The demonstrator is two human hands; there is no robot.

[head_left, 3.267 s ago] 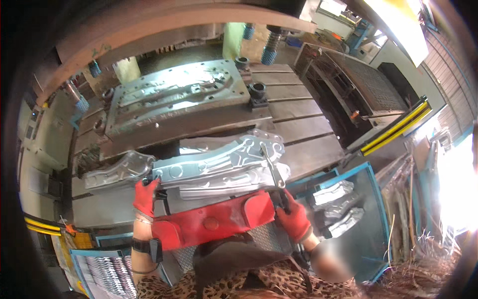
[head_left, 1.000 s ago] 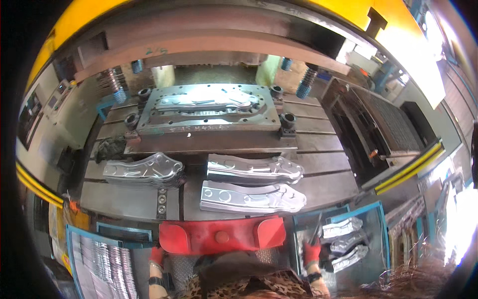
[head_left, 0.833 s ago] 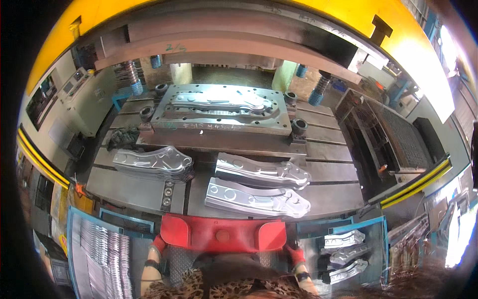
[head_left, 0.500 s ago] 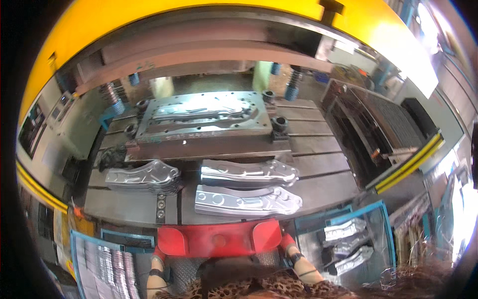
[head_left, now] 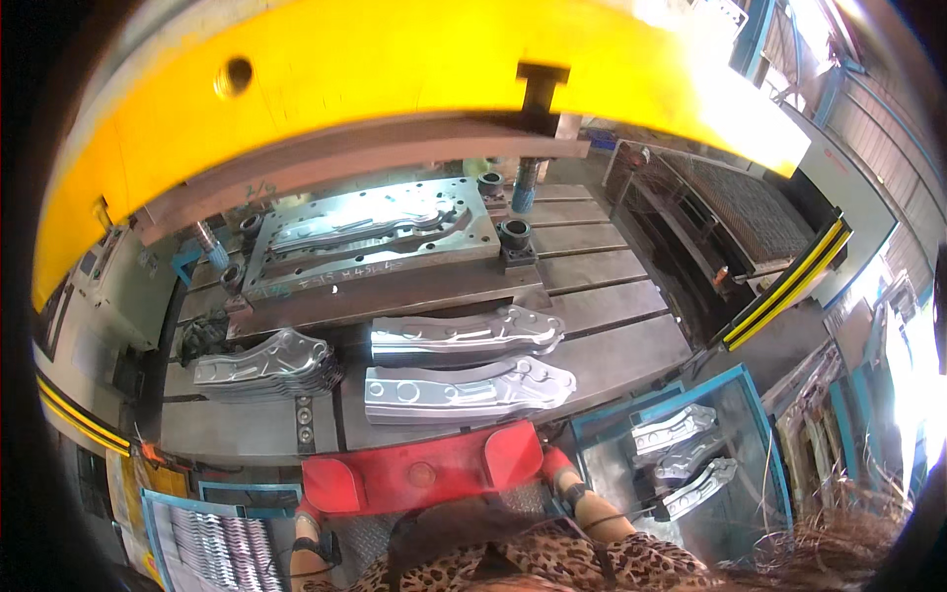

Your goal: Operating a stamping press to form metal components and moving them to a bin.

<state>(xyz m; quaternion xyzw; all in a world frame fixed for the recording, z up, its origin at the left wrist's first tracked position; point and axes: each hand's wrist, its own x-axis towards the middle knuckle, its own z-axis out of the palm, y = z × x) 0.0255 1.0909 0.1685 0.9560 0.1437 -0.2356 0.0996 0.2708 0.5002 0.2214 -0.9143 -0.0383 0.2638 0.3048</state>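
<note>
- Since a few seconds ago the two pressed sheet-metal panels have left the hands: the upper panel point(head_left: 464, 335) and lower panel point(head_left: 469, 387) now lie side by side on the press bench point(head_left: 612, 326), and the view has tipped up to take in more of the yellow press head point(head_left: 395, 69).
- The left hand point(head_left: 308, 515), in a red glove, sits low at the left end of the red two-button control bar point(head_left: 419, 476); the right hand point(head_left: 554, 464) is at its right end. Both are mostly hidden behind the bar, so I cannot tell whether they are open, closed or pressing.
- The grey die point(head_left: 370, 237) sits further back under the press head, seemingly with a part in it.
- A stack of like panels point(head_left: 261, 363) rests at the left of the bench; a blue bin point(head_left: 681, 454) at the right holds more.
- My reading: this is the press-cycle step, hands clear of the die and at the controls. The next move would call for both hands kept on the bar until the stroke ends.
</note>
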